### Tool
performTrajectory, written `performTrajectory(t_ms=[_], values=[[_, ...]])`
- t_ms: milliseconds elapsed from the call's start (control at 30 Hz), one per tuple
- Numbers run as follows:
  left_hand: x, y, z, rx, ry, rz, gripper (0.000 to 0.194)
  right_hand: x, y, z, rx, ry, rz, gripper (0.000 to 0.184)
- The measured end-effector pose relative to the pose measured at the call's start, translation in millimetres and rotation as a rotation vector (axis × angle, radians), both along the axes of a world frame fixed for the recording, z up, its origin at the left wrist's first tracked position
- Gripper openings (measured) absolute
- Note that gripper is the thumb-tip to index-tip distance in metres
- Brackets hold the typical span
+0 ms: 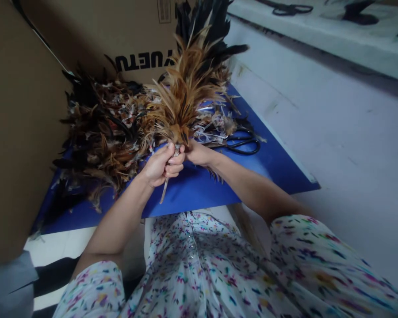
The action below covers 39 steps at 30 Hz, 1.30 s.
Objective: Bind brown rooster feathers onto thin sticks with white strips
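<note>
A feather duster, brown-gold low down and black towards its top, stands over the blue board, its thin stick pointing down towards me. Fingers wrapped round that stick, my left hand grips it just below the lowest feathers. My right hand is closed at the base of the feathers from the right side; most of its fingertips are hidden behind the plumes and my left hand. Right of my hands lie black-handled scissors, their blades partly covered, beside a tangle of white string.
Loose brown and black feathers are heaped over the left of the blue board. A cardboard box with dark lettering stands behind, and more cardboard rises at left. On the right are a pale wall and a ledge holding another scissors.
</note>
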State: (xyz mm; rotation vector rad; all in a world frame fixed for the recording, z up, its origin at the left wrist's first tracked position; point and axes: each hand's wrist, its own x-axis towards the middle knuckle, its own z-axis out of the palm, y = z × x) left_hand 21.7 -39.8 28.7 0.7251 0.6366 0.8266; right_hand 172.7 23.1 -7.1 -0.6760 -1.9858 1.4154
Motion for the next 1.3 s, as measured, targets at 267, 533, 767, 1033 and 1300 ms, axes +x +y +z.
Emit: performTrajectory(t_ms=[267,533,767,1033,1300], values=[[-4,3,-3.6,0.005,0.005,-0.027,0.032,23,-11,7.3,-0.166,0.038,-0.064,0.033],[-5,8,-9.5,0.019,0.120,0.023,0.035,33,-17,15.5,0.215,-0.135,-0.281,0.030],[2,8,-15.1,0.106,0.314,0.161,0.044,29,-31,18.6,0.335,-0.308,-0.391,0.021],[7,7,-25.0,0.234,0.402,0.280,0.059,23,-29,6.1,0.546,-0.291,-0.418,0.024],[9,9,-31.4,0.290,0.450,0.334,0.061,19,-30,5.2,0.419,-0.240,-0.406,0.025]])
